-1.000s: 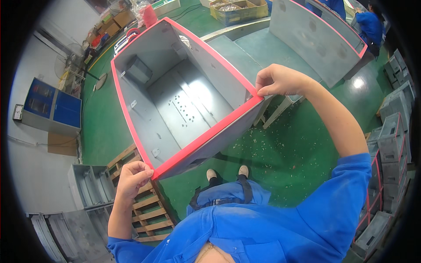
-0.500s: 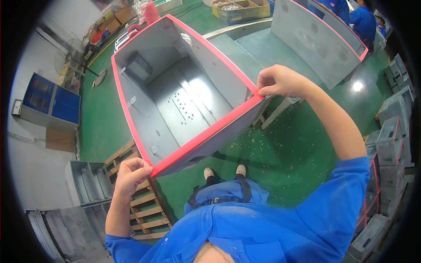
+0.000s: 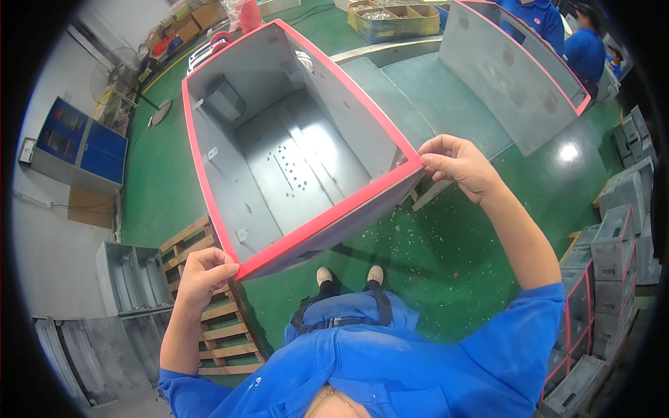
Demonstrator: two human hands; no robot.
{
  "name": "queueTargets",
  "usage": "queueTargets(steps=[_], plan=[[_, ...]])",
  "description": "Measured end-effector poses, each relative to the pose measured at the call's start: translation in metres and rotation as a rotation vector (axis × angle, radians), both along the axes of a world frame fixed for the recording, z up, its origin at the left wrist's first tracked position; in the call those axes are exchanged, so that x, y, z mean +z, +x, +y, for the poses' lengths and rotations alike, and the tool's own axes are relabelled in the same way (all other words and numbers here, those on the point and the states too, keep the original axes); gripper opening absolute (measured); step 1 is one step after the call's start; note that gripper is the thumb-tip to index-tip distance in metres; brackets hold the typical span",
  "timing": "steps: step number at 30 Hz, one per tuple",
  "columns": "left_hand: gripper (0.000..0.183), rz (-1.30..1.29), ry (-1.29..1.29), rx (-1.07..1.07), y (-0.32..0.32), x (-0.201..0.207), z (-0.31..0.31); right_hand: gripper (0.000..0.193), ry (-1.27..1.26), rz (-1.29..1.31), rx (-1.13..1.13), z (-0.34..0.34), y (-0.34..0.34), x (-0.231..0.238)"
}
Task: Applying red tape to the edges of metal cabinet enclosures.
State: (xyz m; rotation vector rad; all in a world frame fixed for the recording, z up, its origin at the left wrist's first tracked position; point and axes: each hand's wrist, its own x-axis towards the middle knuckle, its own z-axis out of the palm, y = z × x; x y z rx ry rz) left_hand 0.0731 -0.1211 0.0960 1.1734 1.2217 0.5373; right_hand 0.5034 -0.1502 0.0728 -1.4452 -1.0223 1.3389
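Note:
In front of me a large open grey metal cabinet shell (image 3: 258,181) stands tilted, its rim edged with red tape (image 3: 334,217). My left hand (image 3: 203,275) is at the near left corner, thumb and fingers pinched on the tape there. My right hand (image 3: 460,167) is beside the near right corner with thumb and forefinger brought together. Whether a bit of tape is between those fingertips is too small to tell. Inside the shell a panel with small holes and slots (image 3: 287,171) shows, along with several little brackets on the left wall.
A second red-edged grey shell (image 3: 502,76) sits on the grey table (image 3: 418,90), with co-workers in blue (image 3: 584,52) beyond. A wooden pallet (image 3: 226,327) lies at my left; stacked grey boxes (image 3: 613,244) line the right. Behind stands a yellow parts bin (image 3: 390,24).
My right hand has shifted off the near right corner to just outside it, turning its palm up a little. My left hand stays at its corner. The view has shifted slightly.

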Motion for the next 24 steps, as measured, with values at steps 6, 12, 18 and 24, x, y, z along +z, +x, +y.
queueTargets(steps=[6,12,18,24], plan=[[0.008,0.010,-0.010,-0.016,0.002,0.002,-0.001,0.022,-0.100,0.123,-0.025,0.004,0.000,-0.002],[0.008,0.059,0.033,-0.083,0.002,0.002,-0.001,0.016,-0.164,0.219,-0.007,0.009,0.005,-0.002],[0.011,0.113,0.050,-0.071,0.005,0.007,-0.004,0.015,-0.204,0.195,0.003,0.014,0.003,0.000],[0.014,0.221,0.044,-0.075,-0.002,0.007,-0.002,0.019,-0.133,0.096,-0.012,0.009,-0.013,0.007]])
